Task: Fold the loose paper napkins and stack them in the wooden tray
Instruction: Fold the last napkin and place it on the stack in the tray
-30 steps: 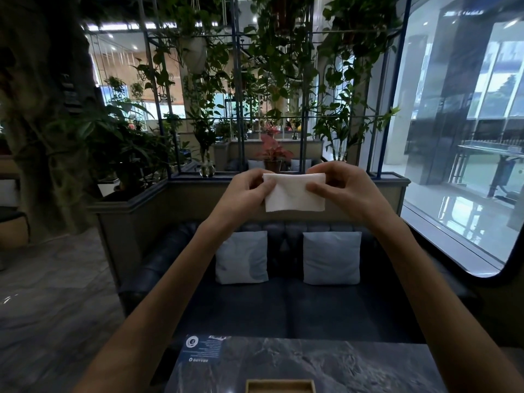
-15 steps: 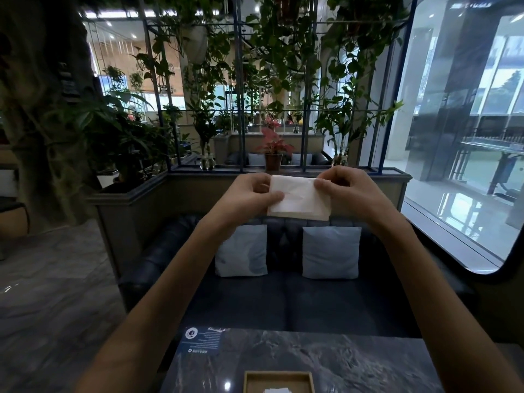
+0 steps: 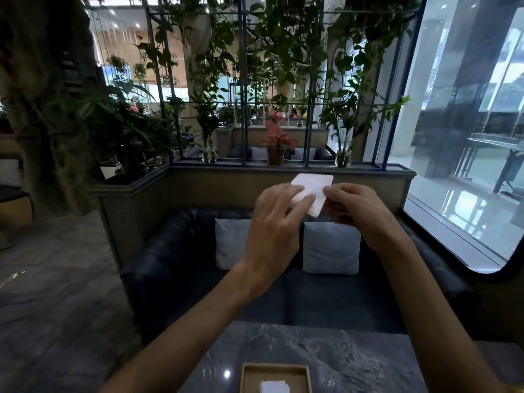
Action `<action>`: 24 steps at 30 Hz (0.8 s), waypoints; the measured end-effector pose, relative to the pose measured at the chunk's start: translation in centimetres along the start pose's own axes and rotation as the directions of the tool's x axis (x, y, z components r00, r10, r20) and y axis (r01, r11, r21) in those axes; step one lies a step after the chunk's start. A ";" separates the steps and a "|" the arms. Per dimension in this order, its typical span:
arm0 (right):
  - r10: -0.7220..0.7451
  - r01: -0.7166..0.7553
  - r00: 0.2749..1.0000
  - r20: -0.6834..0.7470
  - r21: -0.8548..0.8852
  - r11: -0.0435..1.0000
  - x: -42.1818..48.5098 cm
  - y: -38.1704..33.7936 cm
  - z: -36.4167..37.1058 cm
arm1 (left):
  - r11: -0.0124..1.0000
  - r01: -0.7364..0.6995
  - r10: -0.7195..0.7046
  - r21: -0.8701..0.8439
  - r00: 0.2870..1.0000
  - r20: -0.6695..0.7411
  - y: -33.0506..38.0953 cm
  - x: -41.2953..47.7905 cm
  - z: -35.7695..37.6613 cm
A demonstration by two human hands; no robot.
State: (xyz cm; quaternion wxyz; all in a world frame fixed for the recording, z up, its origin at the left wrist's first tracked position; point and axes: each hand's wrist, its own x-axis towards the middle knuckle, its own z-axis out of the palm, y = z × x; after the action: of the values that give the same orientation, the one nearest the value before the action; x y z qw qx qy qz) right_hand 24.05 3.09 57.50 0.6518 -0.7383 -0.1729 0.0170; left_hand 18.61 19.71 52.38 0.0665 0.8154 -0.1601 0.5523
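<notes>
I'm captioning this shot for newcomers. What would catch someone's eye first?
First, the white napkin, pinched in mid-air between the left hand and right hand at the centre. Then the wooden tray on the marble table at the bottom edge, with white napkins inside.

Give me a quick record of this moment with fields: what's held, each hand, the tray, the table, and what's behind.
held item: white folded paper napkin, raised in the air above the table
left hand: fingers pinching the napkin's left side
right hand: gripping the napkin's right side
tray: square wooden tray at the near table edge, a white napkin stack inside
table: dark grey marble-look tabletop
behind: black leather sofa with two pale grey cushions
</notes>
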 end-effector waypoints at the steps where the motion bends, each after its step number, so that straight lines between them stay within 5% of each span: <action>1: -0.026 0.026 1.000 -0.013 0.012 1.000 0.0 0.0 -0.1 | 0.999 0.036 -0.036 -0.018 0.999 0.009 0.3 -0.1 -0.2; 3: -0.091 0.091 0.995 -0.041 0.003 0.996 0.1 0.3 -0.3 | 0.954 0.238 -0.237 -0.182 0.971 0.029 0.6 0.0 -0.7; 4: -0.114 0.114 0.992 -0.045 -0.007 0.993 0.1 0.5 -0.4 | 0.851 0.402 -0.390 -0.338 0.915 0.105 0.5 0.2 -1.1; 6: -0.141 0.140 0.990 -0.026 -0.033 0.990 0.4 0.9 -0.6 | 0.452 0.713 -0.553 -0.537 0.696 0.458 -0.4 1.1 -1.3; 8: -0.146 0.147 0.989 0.011 -0.071 0.987 0.8 1.6 -0.7 | 0.089 0.850 -0.478 -0.519 0.494 0.726 -2.3 1.7 -0.8; 11: -0.124 0.129 0.991 0.051 -0.091 0.988 1.6 3.0 -0.4 | -0.151 0.873 -0.341 -0.464 0.395 0.853 -4.2 1.1 0.2; 15: -0.073 0.080 0.996 0.059 -0.118 0.990 2.9 5.8 0.5 | -0.237 0.865 -0.402 -0.442 0.327 0.855 -4.9 -0.7 2.0; 21: 0.147 -0.145 0.986 0.084 -0.026 0.989 3.0 12.7 3.5 | -0.218 0.914 -0.507 -0.343 0.194 0.840 -6.1 -6.5 6.0; 24: 0.286 -0.285 0.956 0.057 -0.021 0.958 1.5 19.0 5.3 | -0.242 0.956 -0.472 -0.168 0.035 0.881 -6.3 -12.1 7.9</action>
State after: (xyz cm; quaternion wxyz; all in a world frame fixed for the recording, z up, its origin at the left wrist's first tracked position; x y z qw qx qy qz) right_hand 28.58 6.82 38.64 0.6325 -0.7586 -0.0839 0.1320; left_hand 23.57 25.65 38.63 0.7217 0.6718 0.1650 -0.0246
